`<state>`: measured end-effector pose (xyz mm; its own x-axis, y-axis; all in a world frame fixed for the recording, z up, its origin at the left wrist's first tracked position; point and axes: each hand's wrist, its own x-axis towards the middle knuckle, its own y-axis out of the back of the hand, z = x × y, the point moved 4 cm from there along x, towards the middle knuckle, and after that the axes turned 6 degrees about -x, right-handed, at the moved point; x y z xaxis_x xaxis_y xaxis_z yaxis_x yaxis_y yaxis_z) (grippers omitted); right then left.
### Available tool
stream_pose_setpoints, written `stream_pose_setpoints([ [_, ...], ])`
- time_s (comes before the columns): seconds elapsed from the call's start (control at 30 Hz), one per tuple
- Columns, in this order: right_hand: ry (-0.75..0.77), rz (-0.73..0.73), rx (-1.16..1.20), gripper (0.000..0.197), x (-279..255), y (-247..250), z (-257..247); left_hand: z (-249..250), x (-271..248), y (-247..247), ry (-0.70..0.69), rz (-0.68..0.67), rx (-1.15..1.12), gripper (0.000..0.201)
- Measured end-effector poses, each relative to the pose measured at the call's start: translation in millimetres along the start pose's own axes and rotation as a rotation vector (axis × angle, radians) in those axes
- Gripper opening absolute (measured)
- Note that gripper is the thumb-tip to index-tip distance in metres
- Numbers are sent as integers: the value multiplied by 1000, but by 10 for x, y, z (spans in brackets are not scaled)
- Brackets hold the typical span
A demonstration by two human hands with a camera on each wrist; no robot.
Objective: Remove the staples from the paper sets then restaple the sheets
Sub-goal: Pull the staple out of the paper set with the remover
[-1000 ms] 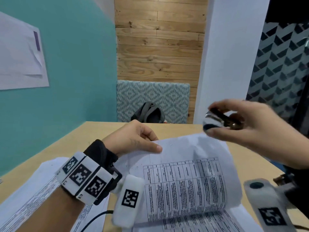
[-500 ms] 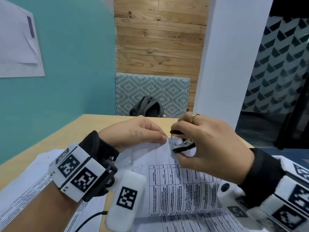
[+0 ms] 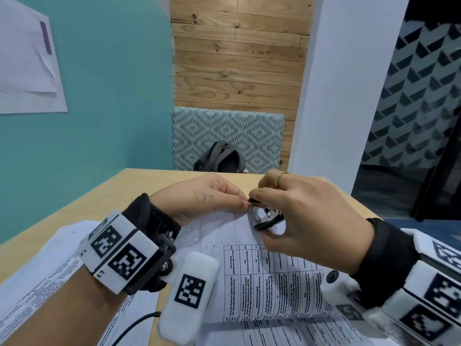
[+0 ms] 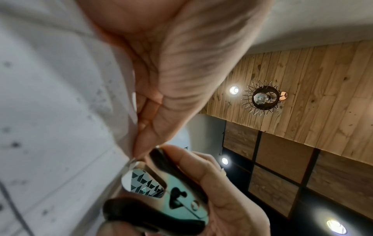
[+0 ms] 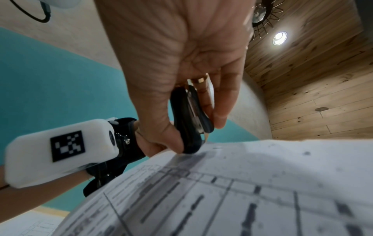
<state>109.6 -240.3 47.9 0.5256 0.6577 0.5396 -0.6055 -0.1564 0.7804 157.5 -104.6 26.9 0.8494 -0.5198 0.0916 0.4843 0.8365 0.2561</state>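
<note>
A printed paper set [image 3: 269, 278] with tables curls up off the wooden table [image 3: 119, 196]. My left hand [image 3: 212, 198] pinches its top edge near the corner. My right hand [image 3: 299, 216] grips a black-and-chrome staple remover [image 3: 267, 217], thumb and fingers on its two handles. The remover's metal claws touch the paper's top edge right beside my left fingertips. The left wrist view shows the staple remover [image 4: 161, 191] against the paper [image 4: 50, 111]. From the right wrist, the staple remover [image 5: 187, 118] appears edge-on above the paper [image 5: 242, 191]. The staple itself is hidden.
More printed sheets [image 3: 42, 283] lie flat on the table at the lower left. A black cable [image 3: 134, 323] runs under my left wrist. A patterned seat back [image 3: 227, 136] with a grey backpack [image 3: 222, 158] stands beyond the table's far edge.
My right hand came down from the upper right with the staple remover and set its claws on the paper's top edge next to my left fingers. The left hand kept its pinch.
</note>
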Motion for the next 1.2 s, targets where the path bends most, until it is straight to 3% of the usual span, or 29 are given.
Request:
stream_pose_setpoints([
  [0.23,33,49,58,31,-10,-11,41,-10,20,-15,-9,-10,-42,11],
  [0.43,43,58,116,24,-31,16,51,0,20,-15,-24,-23,-58,10],
  [0.6,60,81,146,28,-14,27,38,0,23,-2,-39,-9,0,25],
  [0.8,72,74,100,19,-20,32,41,4,20,-24,-37,-32,-1,17],
  [1.2,92,70,119,30,4,-2,66,3,10,-49,-37,-57,7,10],
])
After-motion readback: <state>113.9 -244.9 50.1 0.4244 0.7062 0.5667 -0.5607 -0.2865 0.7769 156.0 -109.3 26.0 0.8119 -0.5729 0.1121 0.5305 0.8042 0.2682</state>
